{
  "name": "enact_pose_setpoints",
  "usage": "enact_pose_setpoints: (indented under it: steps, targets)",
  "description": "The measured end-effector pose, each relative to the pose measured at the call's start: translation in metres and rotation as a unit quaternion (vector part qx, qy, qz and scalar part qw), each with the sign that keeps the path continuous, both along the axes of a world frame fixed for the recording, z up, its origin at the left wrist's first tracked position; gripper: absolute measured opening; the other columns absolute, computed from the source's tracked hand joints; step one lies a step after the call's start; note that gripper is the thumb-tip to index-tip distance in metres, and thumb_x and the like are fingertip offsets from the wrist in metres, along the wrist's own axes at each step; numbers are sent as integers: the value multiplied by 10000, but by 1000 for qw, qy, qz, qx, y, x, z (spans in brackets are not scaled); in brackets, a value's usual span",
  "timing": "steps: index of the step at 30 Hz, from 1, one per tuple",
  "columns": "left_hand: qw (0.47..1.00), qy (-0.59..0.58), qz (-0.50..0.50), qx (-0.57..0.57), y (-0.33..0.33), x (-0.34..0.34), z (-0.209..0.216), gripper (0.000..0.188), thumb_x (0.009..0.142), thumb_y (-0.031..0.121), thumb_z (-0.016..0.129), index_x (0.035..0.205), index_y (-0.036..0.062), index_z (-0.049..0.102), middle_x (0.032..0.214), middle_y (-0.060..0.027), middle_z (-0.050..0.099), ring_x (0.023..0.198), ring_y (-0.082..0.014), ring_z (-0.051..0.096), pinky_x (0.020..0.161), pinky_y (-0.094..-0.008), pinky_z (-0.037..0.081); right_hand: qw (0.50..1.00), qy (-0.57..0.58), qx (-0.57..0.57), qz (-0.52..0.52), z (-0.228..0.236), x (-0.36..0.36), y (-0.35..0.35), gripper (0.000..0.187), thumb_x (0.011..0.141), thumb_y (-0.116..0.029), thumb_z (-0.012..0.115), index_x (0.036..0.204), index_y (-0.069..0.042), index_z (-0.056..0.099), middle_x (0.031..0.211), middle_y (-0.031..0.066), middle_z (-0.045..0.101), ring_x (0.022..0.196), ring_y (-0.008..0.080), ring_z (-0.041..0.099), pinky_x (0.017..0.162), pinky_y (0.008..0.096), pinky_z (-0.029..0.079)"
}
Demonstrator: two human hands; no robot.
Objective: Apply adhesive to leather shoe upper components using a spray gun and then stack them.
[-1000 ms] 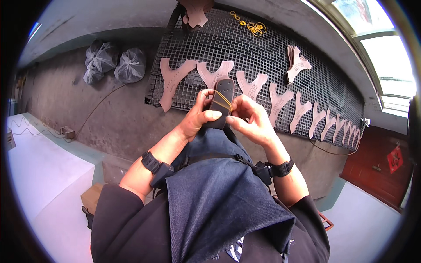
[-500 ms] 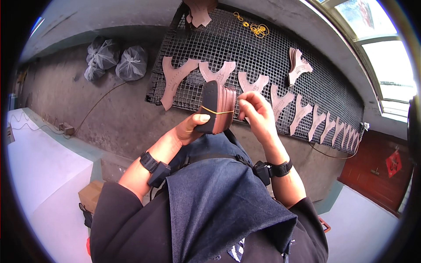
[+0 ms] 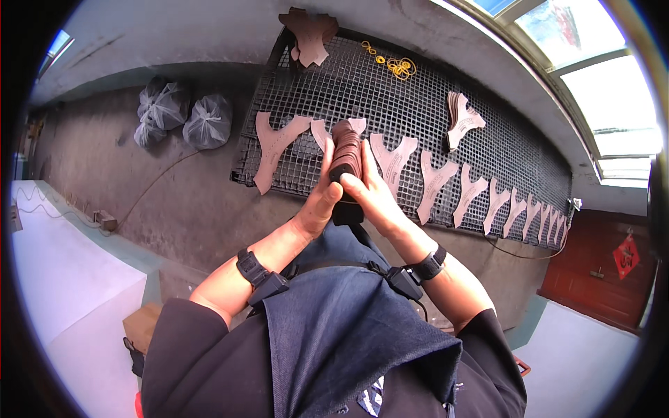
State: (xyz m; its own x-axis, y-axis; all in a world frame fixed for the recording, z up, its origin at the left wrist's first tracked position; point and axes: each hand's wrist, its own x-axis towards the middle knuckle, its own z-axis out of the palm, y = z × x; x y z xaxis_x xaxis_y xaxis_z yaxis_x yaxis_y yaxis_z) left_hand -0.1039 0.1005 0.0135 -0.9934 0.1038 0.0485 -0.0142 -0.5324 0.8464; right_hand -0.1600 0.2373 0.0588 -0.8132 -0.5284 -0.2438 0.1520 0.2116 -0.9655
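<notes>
A thick stack of dark brown flat pieces (image 3: 346,152) is pressed between my two hands in front of my apron. Its pieces look like leather, and their edges face up. My left hand (image 3: 319,203) closes on the stack's left side, and my right hand (image 3: 374,200) closes on its right side. Both thumbs lie close together at the near end. A thin yellow line, likely a rubber band, barely shows around the lower part. Just beyond the hands, a row of Y-shaped pinkish-brown pieces (image 3: 275,148) lies along a black mesh rack (image 3: 334,87).
Yellow rubber bands (image 3: 401,67) lie near the rack's far edge. A small pile of Y-shaped pieces (image 3: 463,122) is on its right half, and another brown pile (image 3: 309,35) sits at the far left corner. Grey plastic bags (image 3: 209,122) stand on the floor at left.
My right hand has come from beside the stack onto its right side. The stack has turned, so its dark outer face is now mostly hidden and its edges show.
</notes>
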Motion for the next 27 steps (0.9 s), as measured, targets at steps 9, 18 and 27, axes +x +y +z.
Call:
enact_pose_setpoints:
  steps: [9,18,27]
  targets:
    - [995,-59,65,45,3,-4,20,1241,841,770,579,1592,65,-115,1650,-189,122,1516,-282,170,1225,-418,178,997,-50,-46,33,7,-6,-9,1068,905,-443,695,1573,46,21,1597,260,227,1484,323,270,1189,375,282]
    - [949,-285,48,127,10,-19,-1,928,903,731,533,1509,58,333,1356,-124,532,1210,-207,561,1000,-358,488,991,-64,5,116,-36,-23,20,1199,786,-497,783,1582,37,63,1621,259,173,1519,327,176,1229,417,190]
    - [956,-283,51,59,-16,-8,-9,855,1010,674,249,1605,71,136,1664,-169,156,1530,-304,188,1248,-431,153,974,-203,-90,44,-65,-103,30,1079,819,-345,774,1605,-38,101,1531,175,389,1380,254,421,1145,378,336]
